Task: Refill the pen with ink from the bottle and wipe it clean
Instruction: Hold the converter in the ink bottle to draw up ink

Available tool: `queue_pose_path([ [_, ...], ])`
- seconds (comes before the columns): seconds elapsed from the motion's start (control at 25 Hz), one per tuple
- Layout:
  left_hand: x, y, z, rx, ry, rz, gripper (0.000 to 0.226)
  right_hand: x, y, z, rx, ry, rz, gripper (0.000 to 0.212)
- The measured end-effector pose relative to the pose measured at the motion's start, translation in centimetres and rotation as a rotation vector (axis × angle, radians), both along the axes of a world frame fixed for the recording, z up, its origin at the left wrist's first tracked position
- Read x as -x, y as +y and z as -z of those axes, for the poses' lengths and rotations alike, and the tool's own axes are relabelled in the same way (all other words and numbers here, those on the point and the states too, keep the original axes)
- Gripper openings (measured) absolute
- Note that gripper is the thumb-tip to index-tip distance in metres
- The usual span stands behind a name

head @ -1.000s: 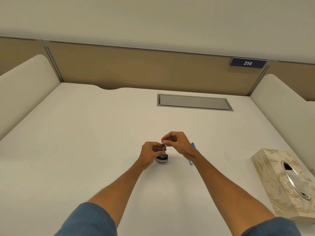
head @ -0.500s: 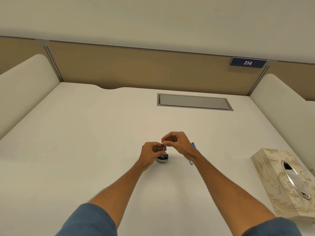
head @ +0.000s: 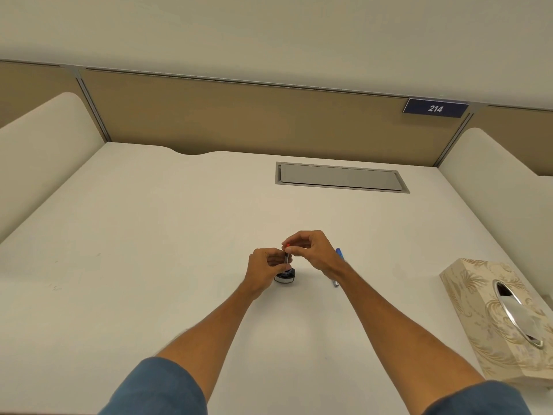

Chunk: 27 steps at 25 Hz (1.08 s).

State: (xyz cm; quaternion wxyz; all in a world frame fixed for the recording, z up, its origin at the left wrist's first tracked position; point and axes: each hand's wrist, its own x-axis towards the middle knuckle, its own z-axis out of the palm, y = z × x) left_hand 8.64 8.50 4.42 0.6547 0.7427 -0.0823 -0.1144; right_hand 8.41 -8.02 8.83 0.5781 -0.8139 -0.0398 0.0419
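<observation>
At mid-desk (head: pixel 179 235), left hand (head: pixel 264 266) and right hand (head: pixel 311 250) still pinch the pen (head: pixel 286 259) upright over the ink bottle (head: pixel 285 277).

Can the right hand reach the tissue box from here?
Probably yes: only a blue pen part lies on the desk between the right hand and the tissue box, though its fingers now pinch the pen.

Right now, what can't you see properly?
Head view.
Small dark round ink bottle: left hand covers part, ink level too small.
Thin grey pen part in right hand: nib too small.
Blue pen barrel: right wrist hides its middle.
Patterned cream tissue box: right edge cuts it.
</observation>
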Motion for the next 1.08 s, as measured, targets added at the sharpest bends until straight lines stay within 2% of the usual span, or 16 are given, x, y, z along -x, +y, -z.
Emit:
queue_pose_path([
  [0.4,0.27,-0.18,-0.15,0.014,0.004,-0.026,0.024,0.14,-0.06,0.0,0.016,-0.005,0.009,0.016],
  [0.72,0.3,-0.22,-0.2,0.002,0.005,-0.024,0.024,0.3,-0.04,0.02,0.031,-0.034,0.051,0.009],
  [1.08,0.32,-0.18,-0.25,0.009,0.019,-0.027,0.024,0.39,0.01,-0.1,0.022,-0.043,0.057,0.015],
])
